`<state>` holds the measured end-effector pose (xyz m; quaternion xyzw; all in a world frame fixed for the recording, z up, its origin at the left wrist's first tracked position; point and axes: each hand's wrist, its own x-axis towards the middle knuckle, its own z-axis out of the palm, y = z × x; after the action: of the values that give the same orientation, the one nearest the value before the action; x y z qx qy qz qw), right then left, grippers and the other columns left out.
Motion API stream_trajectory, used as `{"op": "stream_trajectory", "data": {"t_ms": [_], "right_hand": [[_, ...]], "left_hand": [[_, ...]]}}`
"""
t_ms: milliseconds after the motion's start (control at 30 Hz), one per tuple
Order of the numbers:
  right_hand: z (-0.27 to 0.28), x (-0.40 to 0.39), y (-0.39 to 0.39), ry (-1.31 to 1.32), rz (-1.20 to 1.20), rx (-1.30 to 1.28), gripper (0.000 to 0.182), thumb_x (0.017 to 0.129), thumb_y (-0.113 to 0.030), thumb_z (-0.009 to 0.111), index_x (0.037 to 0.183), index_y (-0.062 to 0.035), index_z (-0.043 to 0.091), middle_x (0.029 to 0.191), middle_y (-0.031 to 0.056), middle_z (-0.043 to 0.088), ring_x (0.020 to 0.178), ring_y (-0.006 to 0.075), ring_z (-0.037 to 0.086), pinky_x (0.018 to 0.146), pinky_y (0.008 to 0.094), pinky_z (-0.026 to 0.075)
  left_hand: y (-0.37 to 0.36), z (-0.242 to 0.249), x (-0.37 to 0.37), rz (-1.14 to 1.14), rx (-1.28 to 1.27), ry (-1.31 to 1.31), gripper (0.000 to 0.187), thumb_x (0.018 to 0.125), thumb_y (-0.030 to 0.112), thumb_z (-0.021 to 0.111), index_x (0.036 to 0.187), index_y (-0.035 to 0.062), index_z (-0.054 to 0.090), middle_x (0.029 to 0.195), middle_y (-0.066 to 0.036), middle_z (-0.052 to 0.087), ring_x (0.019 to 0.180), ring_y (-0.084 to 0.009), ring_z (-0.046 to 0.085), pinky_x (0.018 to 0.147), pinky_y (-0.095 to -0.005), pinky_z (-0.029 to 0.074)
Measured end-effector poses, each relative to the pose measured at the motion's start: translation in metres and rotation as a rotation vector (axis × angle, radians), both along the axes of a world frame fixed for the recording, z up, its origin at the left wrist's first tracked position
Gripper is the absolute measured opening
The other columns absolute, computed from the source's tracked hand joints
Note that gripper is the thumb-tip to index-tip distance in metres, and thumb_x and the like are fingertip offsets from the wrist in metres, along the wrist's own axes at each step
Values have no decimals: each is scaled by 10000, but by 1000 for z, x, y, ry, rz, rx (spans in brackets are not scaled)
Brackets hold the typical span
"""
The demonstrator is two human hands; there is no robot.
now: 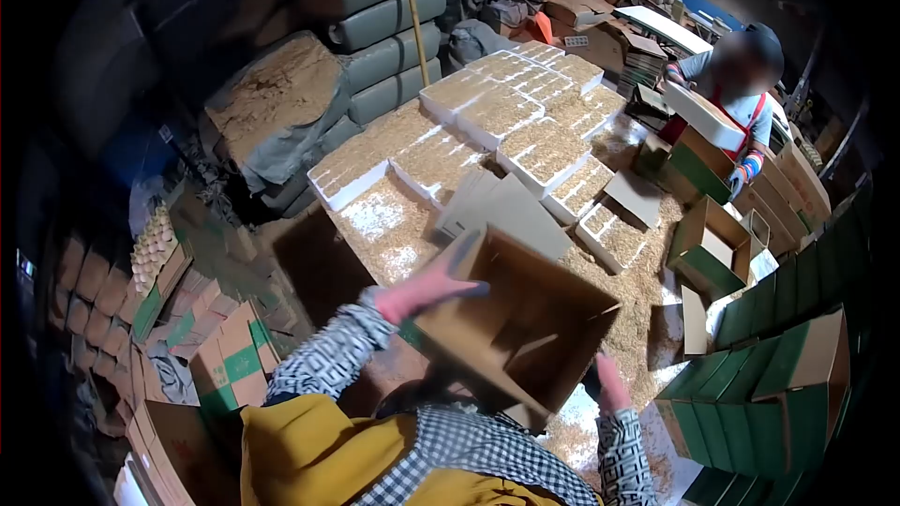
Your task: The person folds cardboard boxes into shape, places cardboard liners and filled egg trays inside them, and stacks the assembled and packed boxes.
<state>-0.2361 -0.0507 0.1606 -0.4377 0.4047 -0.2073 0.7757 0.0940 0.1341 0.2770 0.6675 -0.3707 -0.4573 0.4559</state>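
An open, empty-looking cardboard box (525, 319) is tilted in front of my body, its opening facing up. My left hand (427, 286), in a pink glove with dark fingertips, lies at the box's left upper edge with thumb and fingers spread apart. At the box's right side is my right hand (611, 386), also gloved; its fingers are mostly hidden behind the box wall. Just beyond the box, flat grey cardboard sheets (506, 211) lie on the table (375, 253), which is strewn with sawdust. White trays (544, 155) filled with sawdust-like material stand behind them.
Across the table at the right, a co-worker (741, 84) holds a white tray (703, 115) over a cardboard box. Green and brown boxes (712, 248) line the right side. Wrapped bales (389, 28) are stacked behind, and egg trays (153, 248) stand at the left.
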Motion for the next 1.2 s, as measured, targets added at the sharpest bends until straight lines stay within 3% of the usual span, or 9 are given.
{"op": "stream_trajectory", "data": {"t_ms": [167, 233, 333, 400, 600, 767, 1000, 1167, 1200], "right_hand": [[60, 65, -10, -137, -238, -384, 533, 925, -322, 543, 1390, -118, 382, 1325, 177, 452, 1215, 333, 449, 944, 447, 423], [87, 99, 12, 715, 103, -1235, 698, 804, -330, 690, 1388, -109, 378, 1353, 238, 384, 1256, 387, 387, 1004, 446, 376], [68, 132, 14, 942, 162, -1234, 813, 722, -308, 750, 1398, -95, 353, 1329, 304, 349, 1238, 445, 371, 1024, 484, 332], [84, 148, 17, 1114, 210, -1221, 816, 720, -306, 749, 1401, -100, 350, 1320, 304, 358, 1230, 448, 375, 1009, 484, 347], [81, 153, 8, 1146, 254, -1219, 782, 687, -242, 769, 1364, -109, 402, 1318, 242, 397, 1187, 403, 428, 972, 465, 381], [96, 158, 9, 1216, 221, -1228, 720, 689, -279, 756, 1322, -114, 457, 1306, 217, 421, 1196, 392, 420, 996, 478, 352], [95, 141, 18, 790, 279, -1538, 577, 697, -214, 735, 1227, -92, 542, 1183, 172, 551, 1068, 347, 546, 940, 427, 436], [80, 122, -11, -62, -113, -566, 479, 878, -290, 593, 1309, -103, 500, 1165, 185, 599, 937, 274, 644, 802, 361, 524], [92, 121, -17, -210, -130, -307, 500, 916, -342, 518, 1349, -103, 447, 1196, 188, 580, 975, 273, 633, 831, 372, 518]], "left_hand": [[-33, -80, 15, 181, -164, 125, 599, 911, 221, 583, 1413, 21, 326, 1399, -117, 427, 1264, -192, 412, 1044, -298, 336], [-37, -116, 70, 354, -283, 816, 550, 916, 237, 574, 1370, -5, 378, 1377, -109, 448, 1256, -205, 422, 1046, -300, 338], [-57, -226, 211, 863, -172, -508, 510, 883, 329, 578, 1225, -38, 490, 1156, -226, 563, 1050, -291, 559, 889, -333, 450], [-70, -327, 318, 948, 537, -610, 743, 887, 574, 430, 1370, 13, 358, 1412, -298, 317, 1301, -457, 315, 1066, -494, 259], [-180, -313, 334, 1380, 77, -99, 825, 890, 549, 481, 1494, 131, 106, 1530, -161, 171, 1407, -303, 173, 1115, -510, 141], [-152, -247, 332, 1202, -470, 842, 464, 753, 118, 728, 1171, 14, 554, 1081, -100, 624, 954, -255, 583, 867, -420, 479], [-44, -98, 253, 1020, -625, 303, 319, 842, 117, 598, 1145, 23, 564, 1215, -104, 528, 1029, -249, 566, 888, -389, 484], [-5, -60, 186, 425, -565, -413, 270, 888, 113, 534, 1115, -17, 600, 1163, -113, 575, 1040, -199, 574, 923, -324, 459], [-12, -37, 155, 390, -592, -26, 271, 881, 98, 545, 1120, -19, 595, 1137, -122, 588, 1013, -201, 591, 905, -314, 470]]}}
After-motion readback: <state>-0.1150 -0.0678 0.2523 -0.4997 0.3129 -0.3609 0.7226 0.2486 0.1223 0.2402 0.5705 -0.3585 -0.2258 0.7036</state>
